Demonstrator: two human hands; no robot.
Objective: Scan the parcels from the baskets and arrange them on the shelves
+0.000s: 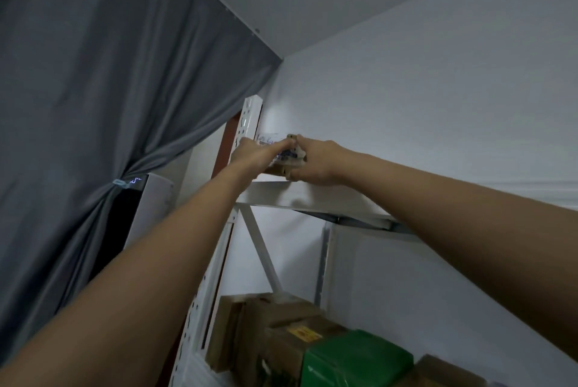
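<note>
Fingers of left hand and right hand clamp a boxy cardboard parcel on the white metal shelf.

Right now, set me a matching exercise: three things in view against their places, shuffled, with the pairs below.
Things: 1 curtain; 2 labelled box; 3 green parcel.
Places: a at the top shelf; b below it, right of the brown boxes; c far left, tied back.
Pairs: 1-c, 2-a, 3-b.
</note>
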